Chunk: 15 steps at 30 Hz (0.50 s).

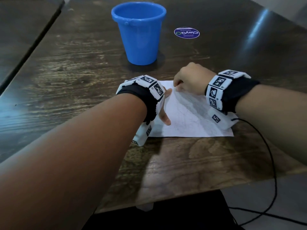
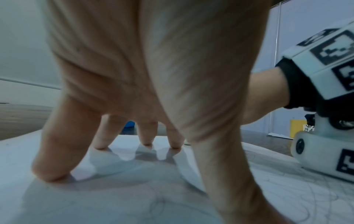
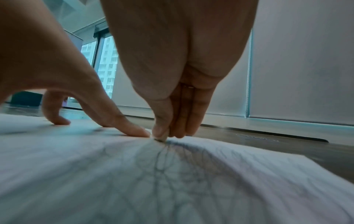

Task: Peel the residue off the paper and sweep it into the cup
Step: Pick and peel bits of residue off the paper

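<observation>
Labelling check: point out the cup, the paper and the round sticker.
cup (image 1: 139,39), head view, outer wall below the rim.
paper (image 1: 191,123), head view, bare area between the wrists.
round sticker (image 1: 186,32), head view, centre of its printed face.

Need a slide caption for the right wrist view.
Right hand pinches residue off scribbled paper; left hand presses beside it.

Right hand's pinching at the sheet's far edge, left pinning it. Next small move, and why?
Probably pull the pinch slowly up and toward the near edge. The right hand pinches a small bit at the paper, the left hand's fingertips hold the sheet flat, and the blue cup stands beyond for sweeping later.
</observation>
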Motion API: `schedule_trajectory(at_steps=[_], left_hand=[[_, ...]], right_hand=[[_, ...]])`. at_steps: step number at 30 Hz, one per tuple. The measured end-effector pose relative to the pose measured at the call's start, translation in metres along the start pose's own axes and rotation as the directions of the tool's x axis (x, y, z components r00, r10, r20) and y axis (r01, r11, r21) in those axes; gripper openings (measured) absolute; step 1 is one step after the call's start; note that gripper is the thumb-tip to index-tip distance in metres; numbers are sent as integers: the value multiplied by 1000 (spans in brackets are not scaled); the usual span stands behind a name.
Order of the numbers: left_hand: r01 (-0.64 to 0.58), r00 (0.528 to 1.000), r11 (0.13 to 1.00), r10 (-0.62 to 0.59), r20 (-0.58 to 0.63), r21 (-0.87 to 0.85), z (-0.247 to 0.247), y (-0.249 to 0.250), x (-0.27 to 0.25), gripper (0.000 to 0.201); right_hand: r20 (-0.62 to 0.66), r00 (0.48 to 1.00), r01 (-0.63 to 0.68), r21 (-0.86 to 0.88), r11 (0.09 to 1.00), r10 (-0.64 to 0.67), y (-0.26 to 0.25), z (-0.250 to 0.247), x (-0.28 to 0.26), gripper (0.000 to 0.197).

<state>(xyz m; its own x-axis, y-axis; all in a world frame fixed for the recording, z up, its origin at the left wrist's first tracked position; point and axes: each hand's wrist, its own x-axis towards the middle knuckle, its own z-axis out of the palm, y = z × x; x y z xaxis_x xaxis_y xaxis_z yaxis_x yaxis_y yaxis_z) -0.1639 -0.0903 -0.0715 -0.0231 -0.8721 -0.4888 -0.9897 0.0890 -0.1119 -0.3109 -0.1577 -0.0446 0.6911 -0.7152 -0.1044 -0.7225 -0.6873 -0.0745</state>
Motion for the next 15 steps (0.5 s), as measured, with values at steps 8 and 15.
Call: schedule_trajectory(at_steps=[8, 15], left_hand=[[-38, 999, 997, 36, -34, -63, 3, 2, 0, 134], [6, 1000, 1000, -6, -9, 2, -1, 4, -3, 152]], right_hand=[[100, 989, 102, 40, 994, -105, -3, 1, -14, 9], [5, 1000, -7, 21, 1000, 7, -3, -3, 7, 15]])
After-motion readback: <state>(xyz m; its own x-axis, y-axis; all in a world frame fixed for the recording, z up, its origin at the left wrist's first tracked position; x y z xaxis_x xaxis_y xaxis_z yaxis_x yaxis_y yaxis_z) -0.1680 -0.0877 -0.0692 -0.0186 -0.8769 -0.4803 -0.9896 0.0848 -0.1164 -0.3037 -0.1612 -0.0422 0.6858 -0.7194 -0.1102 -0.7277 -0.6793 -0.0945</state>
